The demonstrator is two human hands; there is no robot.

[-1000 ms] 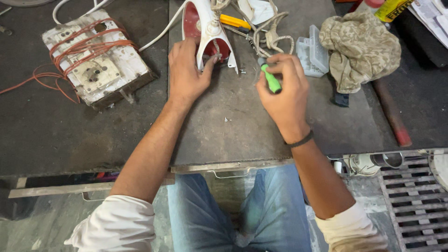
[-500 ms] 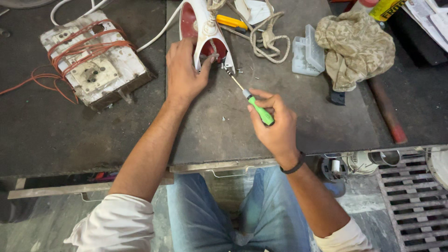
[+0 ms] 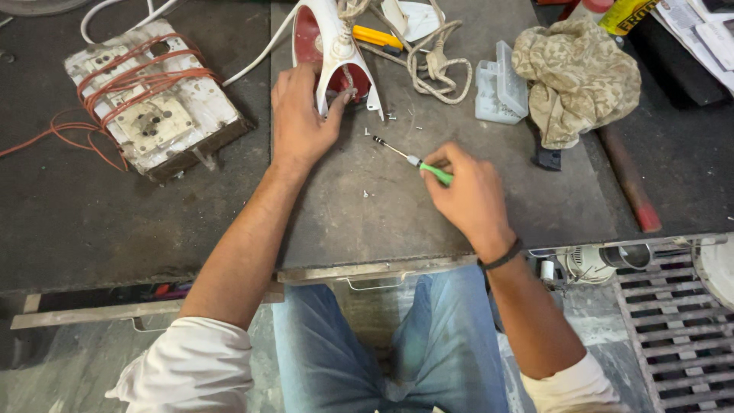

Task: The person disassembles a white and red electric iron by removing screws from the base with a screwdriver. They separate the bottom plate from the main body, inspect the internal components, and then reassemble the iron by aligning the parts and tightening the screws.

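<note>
Left hand (image 3: 300,115) extended, fingers curled; right hand (image 3: 470,191) fisted, wrist bent.

A person seen from above wears a white shirt with both sleeves pushed up above the elbows, faded blue jeans over the knees at the near edge, and a thin black band around the wrist of the right hand (image 3: 468,191).

I see soft, even light from overhead, moderately bright, with no hard glare. The dark worktop (image 3: 474,222) soaks up much of it, and shadows beneath both forearms are faint. Focus is sharp at the centre; the edges bend slightly from the wide lens, and the lower corners dim.
</note>
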